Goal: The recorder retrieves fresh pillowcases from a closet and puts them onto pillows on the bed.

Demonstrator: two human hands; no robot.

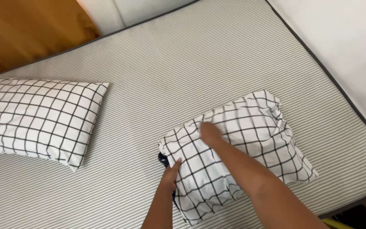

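Observation:
A pillow (250, 127) in a white case with a black grid lies at the near right of the striped mattress (183, 63). My right hand (210, 132) rests flat on top of it, fingers together, pressing into the fabric. My left hand (171, 173) grips the open left end of the case, where a dark blue inner pillow (162, 160) shows at the edge. Both forearms reach in from the bottom of the view.
A second pillow (34, 116) in the same grid case lies flat at the left of the mattress. An orange-brown cloth (26, 29) hangs at the top left. A white wall (344, 38) runs along the mattress's right edge.

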